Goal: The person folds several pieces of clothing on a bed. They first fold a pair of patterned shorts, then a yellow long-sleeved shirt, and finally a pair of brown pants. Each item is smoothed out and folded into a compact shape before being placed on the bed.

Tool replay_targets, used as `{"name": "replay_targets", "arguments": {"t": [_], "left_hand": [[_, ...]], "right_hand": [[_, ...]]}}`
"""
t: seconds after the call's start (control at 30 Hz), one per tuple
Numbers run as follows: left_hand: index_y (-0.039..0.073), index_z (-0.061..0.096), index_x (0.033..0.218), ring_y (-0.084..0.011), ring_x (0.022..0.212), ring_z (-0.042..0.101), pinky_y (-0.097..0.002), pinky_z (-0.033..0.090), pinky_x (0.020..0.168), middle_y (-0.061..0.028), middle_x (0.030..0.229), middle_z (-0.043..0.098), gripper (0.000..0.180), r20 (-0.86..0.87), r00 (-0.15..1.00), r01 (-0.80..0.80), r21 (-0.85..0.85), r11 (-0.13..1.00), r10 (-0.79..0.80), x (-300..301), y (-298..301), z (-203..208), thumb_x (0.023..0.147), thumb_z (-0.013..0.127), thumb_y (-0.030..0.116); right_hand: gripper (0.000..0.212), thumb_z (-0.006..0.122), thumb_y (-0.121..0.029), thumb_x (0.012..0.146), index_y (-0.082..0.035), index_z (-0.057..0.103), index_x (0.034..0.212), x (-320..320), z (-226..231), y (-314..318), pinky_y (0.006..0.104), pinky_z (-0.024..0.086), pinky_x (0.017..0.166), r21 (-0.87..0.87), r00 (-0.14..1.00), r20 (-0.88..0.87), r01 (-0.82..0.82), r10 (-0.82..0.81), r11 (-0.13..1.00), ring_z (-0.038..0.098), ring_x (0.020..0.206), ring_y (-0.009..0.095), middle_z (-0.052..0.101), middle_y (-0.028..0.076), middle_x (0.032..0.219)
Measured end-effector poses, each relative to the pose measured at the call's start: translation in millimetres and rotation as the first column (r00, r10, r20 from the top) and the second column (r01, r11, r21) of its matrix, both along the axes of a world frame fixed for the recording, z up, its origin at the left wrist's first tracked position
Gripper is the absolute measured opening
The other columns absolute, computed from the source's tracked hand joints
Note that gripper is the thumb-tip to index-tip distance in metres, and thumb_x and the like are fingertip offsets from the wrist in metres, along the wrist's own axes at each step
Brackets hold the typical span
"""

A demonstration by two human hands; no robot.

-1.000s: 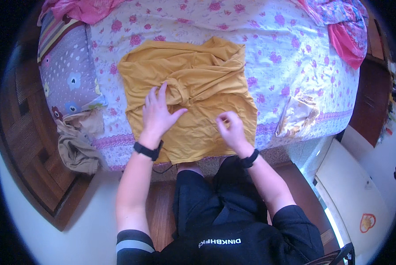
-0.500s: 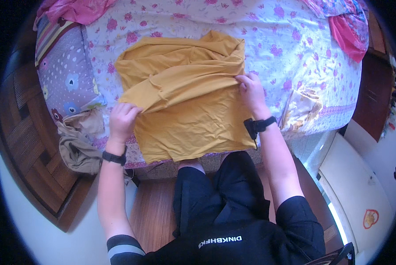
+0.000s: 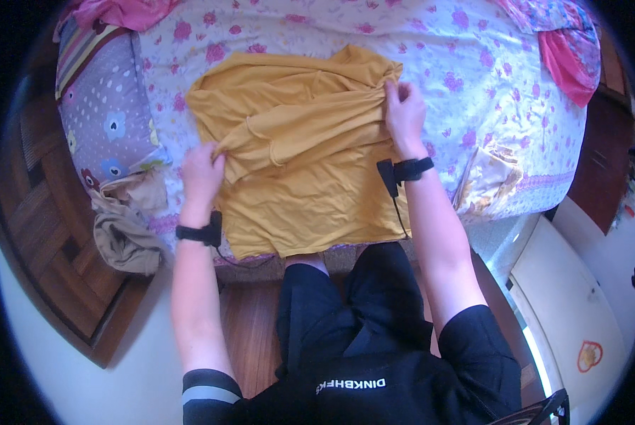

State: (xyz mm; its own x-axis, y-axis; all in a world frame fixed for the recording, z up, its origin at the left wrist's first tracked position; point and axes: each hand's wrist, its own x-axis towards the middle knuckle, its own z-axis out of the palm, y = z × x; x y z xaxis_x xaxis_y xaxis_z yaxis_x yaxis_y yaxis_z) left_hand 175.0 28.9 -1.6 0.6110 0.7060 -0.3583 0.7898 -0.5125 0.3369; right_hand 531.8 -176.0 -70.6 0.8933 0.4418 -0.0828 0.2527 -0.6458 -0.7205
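Note:
A mustard-yellow garment, seemingly a long-sleeved shirt, lies partly folded on the bed in front of me. Its near part is spread flat and wrinkled, while a layer is bunched across the middle. My left hand pinches the left end of that layer. Farther away, at the upper right of the cloth, my right hand has its fingers closed on the other end. Between both hands the fabric runs in long creases, with a seam showing near the left side. Each wrist wears a black strap.
A floral sheet covers the bed. At the left lie a patterned pillow and crumpled beige clothing. A folded pale-yellow cloth rests at the right edge. Pink cloth hangs at the far right corner.
Both hands have moved farther away over the bed, the right one most. The held layer has shifted with them and is more gathered, and a seam now shows near the left hand.

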Motion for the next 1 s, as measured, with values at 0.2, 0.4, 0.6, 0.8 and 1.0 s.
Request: {"name": "replay_targets", "arguments": {"t": [0.2,0.4,0.6,0.8,1.0], "left_hand": [[0.005,0.055,0.136,-0.0117,0.095,0.062,-0.0256,0.050,0.081,-0.0059,0.112,0.065,0.051,0.329,0.913,-0.203,-0.145,0.968,0.241,7,33,28,0.087,0.070,-0.002],[-0.001,0.058,0.127,-0.0121,0.093,0.059,-0.0280,0.050,0.082,-0.0056,0.108,0.064,0.046,0.239,0.812,-0.361,-0.511,0.780,0.532,28,31,-37,0.093,0.076,0.024],[-0.004,0.061,0.122,-0.0113,0.103,0.063,-0.0276,0.051,0.089,-0.0092,0.116,0.069,0.034,0.345,0.684,-0.429,-0.523,0.736,0.643,21,22,-42,0.099,0.067,0.020],[-0.004,0.043,0.144,-0.0231,0.118,0.061,-0.0346,0.047,0.100,-0.0186,0.134,0.059,0.056,0.314,0.668,-0.490,-0.496,0.716,0.675,17,24,-25,0.099,0.066,0.023],[-0.003,0.030,0.152,-0.0422,0.134,0.047,-0.0468,0.039,0.111,-0.0311,0.144,0.046,0.090,0.005,0.999,0.044,0.286,0.957,-0.047,-5,0,-23,0.086,0.080,0.031]], "right_hand": [[0.029,0.071,-0.028,0.095,0.001,0.066,0.099,26,14,-3,0.0382,0.051,0.069,0.111,0.985,-0.055,0.166,-0.161,0.980,0.065,0.074,0.024,0.070,0.014,0.083],[0.029,0.075,-0.024,0.090,-0.001,0.065,0.106,6,17,-12,0.0381,0.050,0.074,-0.017,0.958,0.285,-0.007,0.011,1.000,0.064,0.085,0.028,0.065,0.013,0.088],[0.037,0.078,-0.010,0.079,-0.004,0.065,0.113,-40,25,-40,0.0446,0.050,0.079,0.072,0.801,0.017,-0.598,0.599,0.798,0.062,0.085,0.034,0.063,0.013,0.094],[0.042,0.077,-0.012,0.080,-0.012,0.067,0.121,-30,50,-44,0.0465,0.049,0.089,-0.187,0.747,-0.071,-0.661,0.661,0.727,0.061,0.102,0.035,0.065,0.012,0.105],[0.064,0.069,-0.043,0.087,-0.027,0.052,0.147,-76,45,-3,0.0666,0.026,0.114,-0.343,0.653,0.317,-0.597,0.688,0.725,0.033,0.147,0.038,0.042,0.013,0.156]]}}
